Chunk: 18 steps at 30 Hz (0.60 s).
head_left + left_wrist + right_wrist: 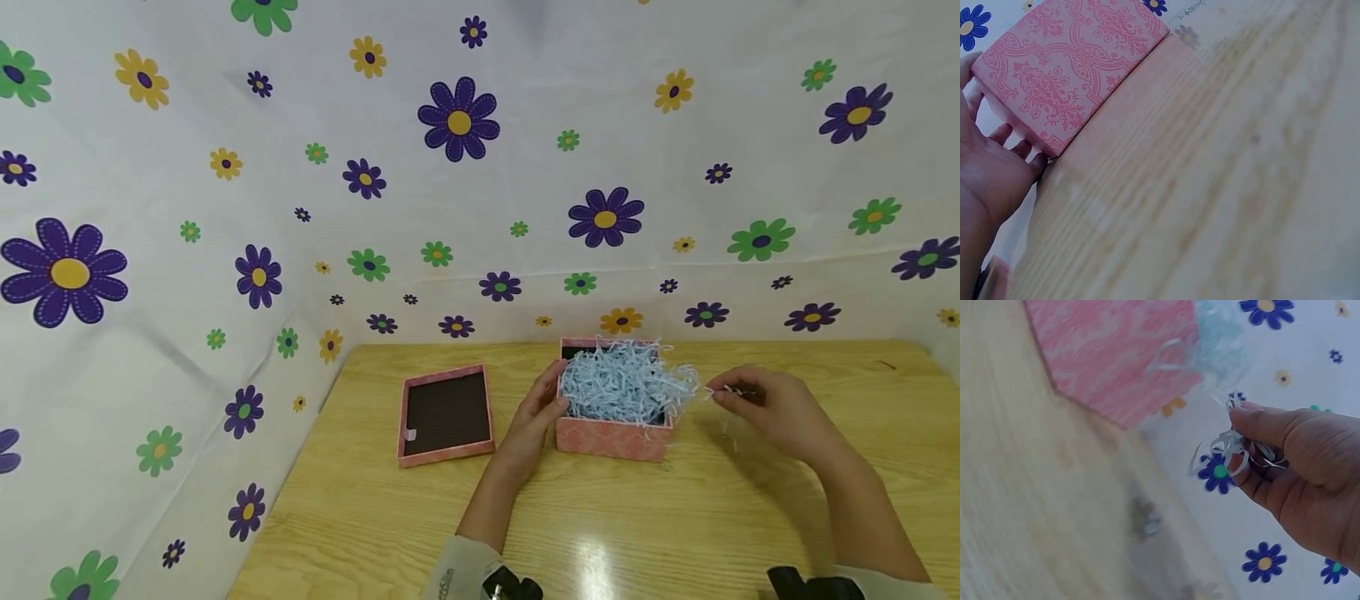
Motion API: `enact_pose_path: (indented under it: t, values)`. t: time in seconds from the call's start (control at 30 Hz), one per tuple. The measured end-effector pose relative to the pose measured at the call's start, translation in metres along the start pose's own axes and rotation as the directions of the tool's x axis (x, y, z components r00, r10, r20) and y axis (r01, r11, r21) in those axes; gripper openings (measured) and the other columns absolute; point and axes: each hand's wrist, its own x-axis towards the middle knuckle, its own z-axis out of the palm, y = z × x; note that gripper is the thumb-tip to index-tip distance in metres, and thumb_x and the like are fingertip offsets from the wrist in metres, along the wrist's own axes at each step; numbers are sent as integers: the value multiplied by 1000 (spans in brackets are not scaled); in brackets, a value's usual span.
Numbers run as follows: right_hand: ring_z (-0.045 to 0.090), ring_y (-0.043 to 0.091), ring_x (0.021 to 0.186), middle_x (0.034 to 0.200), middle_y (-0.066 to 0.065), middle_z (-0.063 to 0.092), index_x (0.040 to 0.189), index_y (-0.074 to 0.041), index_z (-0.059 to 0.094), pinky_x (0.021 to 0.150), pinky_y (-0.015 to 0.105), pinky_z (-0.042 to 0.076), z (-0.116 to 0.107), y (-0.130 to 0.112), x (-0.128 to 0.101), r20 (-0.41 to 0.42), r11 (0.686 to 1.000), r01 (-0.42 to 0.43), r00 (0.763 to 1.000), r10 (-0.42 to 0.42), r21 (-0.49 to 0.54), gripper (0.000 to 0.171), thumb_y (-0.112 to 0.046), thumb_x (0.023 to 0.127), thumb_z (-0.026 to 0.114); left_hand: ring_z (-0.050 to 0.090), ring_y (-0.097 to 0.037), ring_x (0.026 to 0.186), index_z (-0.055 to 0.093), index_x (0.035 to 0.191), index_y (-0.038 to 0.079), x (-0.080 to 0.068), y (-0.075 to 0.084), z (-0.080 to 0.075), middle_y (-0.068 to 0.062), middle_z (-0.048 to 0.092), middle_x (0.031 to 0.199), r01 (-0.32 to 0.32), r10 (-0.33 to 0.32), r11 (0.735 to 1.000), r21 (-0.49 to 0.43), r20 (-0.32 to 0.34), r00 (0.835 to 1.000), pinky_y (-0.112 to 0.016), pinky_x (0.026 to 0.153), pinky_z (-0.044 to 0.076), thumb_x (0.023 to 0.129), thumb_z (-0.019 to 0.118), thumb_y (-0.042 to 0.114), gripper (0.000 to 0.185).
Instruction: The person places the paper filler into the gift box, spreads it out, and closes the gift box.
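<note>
A pink patterned box (pixel 611 439) stands on the table, heaped with pale blue shredded paper (pixel 618 383) that spills over its right rim. My left hand (pixel 531 417) holds the box at its left wall, thumb by the rim and the other fingers against the outside. In the left wrist view, those fingertips lie along the box's (pixel 1072 69) lower left edge. To the right of the box, my right hand (pixel 776 412) pinches a few thin paper strands (pixel 1233 447) between thumb and fingers. Some strands dangle below the fingertips.
A shallow pink lid (pixel 447 412) with a dark inside lies face up on the wooden table (pixel 360 517), left of the box. A white cloth (pixel 525 175) printed with flowers hangs behind the table and along its left side.
</note>
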Motion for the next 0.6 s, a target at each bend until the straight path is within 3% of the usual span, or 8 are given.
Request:
enact_pose_path:
  t: [0.2, 0.4, 0.6]
  values:
    - [62, 10, 76, 99, 8, 73, 113, -7, 76, 61, 21, 50, -14, -25, -2, -98, 999, 43, 994, -41, 17, 12, -9, 103, 69, 18, -23, 162, 40, 163, 37, 1, 0, 0, 16, 27, 171, 1, -1, 1000, -1, -1, 1000, -54, 130, 15, 110, 55, 33, 55]
    - [53, 9, 71, 90, -1, 66, 112, -9, 77, 59, 19, 44, -13, -52, 4, -194, 987, 150, 972, -136, 60, 15, -2, 99, 72, 19, -23, 162, 39, 164, 36, 2, 0, -1, 15, 27, 171, -3, 2, 1000, 6, 4, 1000, -54, 130, 15, 110, 54, 33, 56]
    - [52, 11, 75, 96, -3, 67, 114, -10, 77, 59, 20, 44, -5, -79, 16, -212, 974, 189, 964, -160, 127, 19, -1, 99, 72, 18, -25, 162, 39, 164, 33, 2, -3, -1, 13, 27, 172, -10, 10, 1000, -8, 5, 1000, -55, 130, 14, 111, 53, 30, 56]
